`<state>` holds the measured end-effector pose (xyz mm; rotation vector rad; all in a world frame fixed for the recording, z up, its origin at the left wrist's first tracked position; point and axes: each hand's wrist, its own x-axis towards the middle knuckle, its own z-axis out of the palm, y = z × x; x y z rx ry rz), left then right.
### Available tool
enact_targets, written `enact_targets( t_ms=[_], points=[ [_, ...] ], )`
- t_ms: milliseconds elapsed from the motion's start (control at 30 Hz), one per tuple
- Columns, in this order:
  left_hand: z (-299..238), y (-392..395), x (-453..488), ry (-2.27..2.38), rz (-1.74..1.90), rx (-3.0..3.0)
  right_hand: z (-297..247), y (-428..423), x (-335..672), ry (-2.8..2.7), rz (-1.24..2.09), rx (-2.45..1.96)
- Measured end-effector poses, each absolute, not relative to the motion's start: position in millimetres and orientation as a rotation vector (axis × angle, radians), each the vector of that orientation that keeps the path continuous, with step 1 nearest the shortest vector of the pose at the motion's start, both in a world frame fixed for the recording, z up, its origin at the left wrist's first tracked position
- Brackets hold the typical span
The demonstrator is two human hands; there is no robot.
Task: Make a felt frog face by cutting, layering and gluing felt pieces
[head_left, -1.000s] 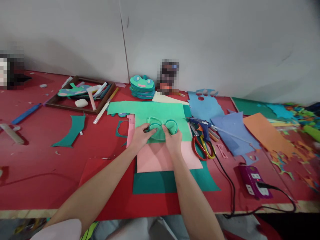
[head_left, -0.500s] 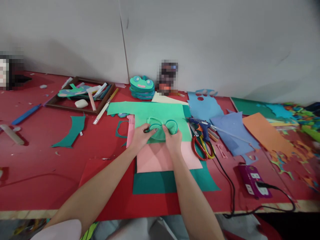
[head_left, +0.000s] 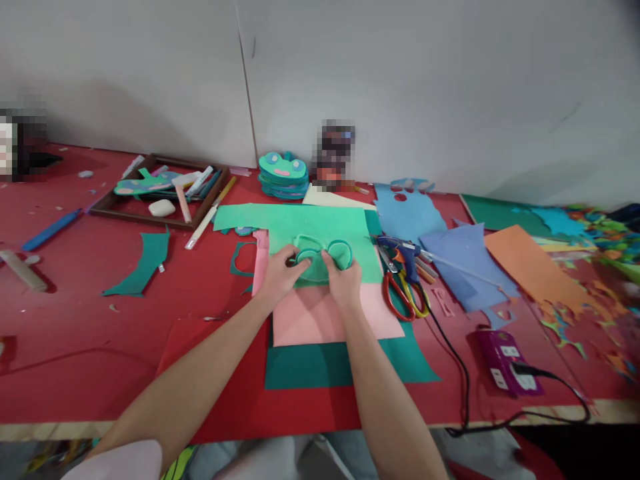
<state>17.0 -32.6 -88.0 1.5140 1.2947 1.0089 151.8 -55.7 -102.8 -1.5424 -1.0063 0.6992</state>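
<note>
Both hands grip a green foam frog-face cutout with two round, dark-rimmed eye bumps. My left hand is closed on its left side, thumb over the front. On the right side, my right hand pinches the cutout just below the right bump. Under the hands lie a light green foam sheet and a pink foam sheet, with a dark green sheet lowest. A stack of finished frog faces stands behind, against the wall.
Right of the sheets lie scissors and a blue glue gun, its cord running to a purple power strip. A wooden frame with pens is at left. Blue sheets, an orange sheet and foam scraps lie right.
The hands and the frog-face cutout have shifted very slightly to the left. Both hands keep their hold on it, and the other things stay in place.
</note>
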Motion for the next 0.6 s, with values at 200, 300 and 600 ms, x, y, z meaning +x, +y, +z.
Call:
enact_targets(
  t_ms=[200, 300, 600],
  points=[
    [-91.0, -30.1, 14.5, 1.316, 1.026, 1.513, -99.7, -56.7, 153.6, -0.975, 0.725, -1.563],
    [-91.8, -28.3, 13.6, 1.356, 1.021, 1.516, -98.1, -56.9, 158.7, -1.010, 0.653, -1.596],
    [-95.7, -25.9, 10.0, 1.397, 1.061, 1.565, -97.3, -58.9, 162.4, -1.061, 0.629, -1.604]
  ],
)
